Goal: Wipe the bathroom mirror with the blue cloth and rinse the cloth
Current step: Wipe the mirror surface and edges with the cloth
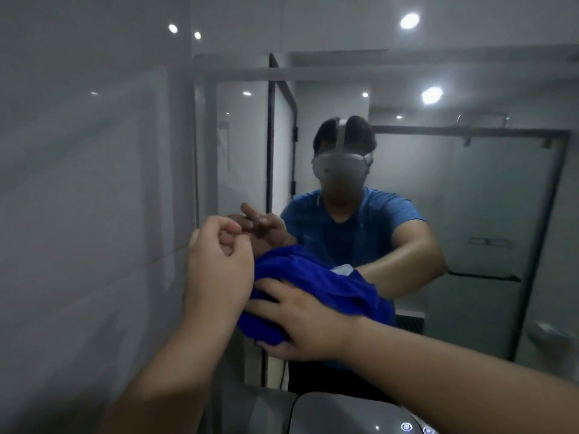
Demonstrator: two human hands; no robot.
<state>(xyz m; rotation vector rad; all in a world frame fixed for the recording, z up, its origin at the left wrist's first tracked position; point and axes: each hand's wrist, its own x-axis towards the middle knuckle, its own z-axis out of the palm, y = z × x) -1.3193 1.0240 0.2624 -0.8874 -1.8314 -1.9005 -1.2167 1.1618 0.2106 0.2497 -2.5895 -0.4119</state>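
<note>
The right hand (300, 321) presses the bunched blue cloth (316, 283) against the mirror (470, 198), fingers spread over it, near the mirror's left edge. The left hand (219, 267), loosely curled and empty, hovers just beside the cloth, by the grey wall (94, 183); open glass lies to the right.

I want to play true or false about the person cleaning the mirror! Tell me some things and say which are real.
1. The cloth is blue. True.
2. The right hand presses the cloth against the mirror. True.
3. The left hand lies flat on the cloth. False: it is loosely curled beside the cloth, at the mirror's left edge.
4. The cloth is folded into a neat square. False: it is bunched up.
5. The mirror shows a person in a blue shirt. True.
6. The cloth is being rinsed under a tap. False: no tap or running water is in view.
</note>
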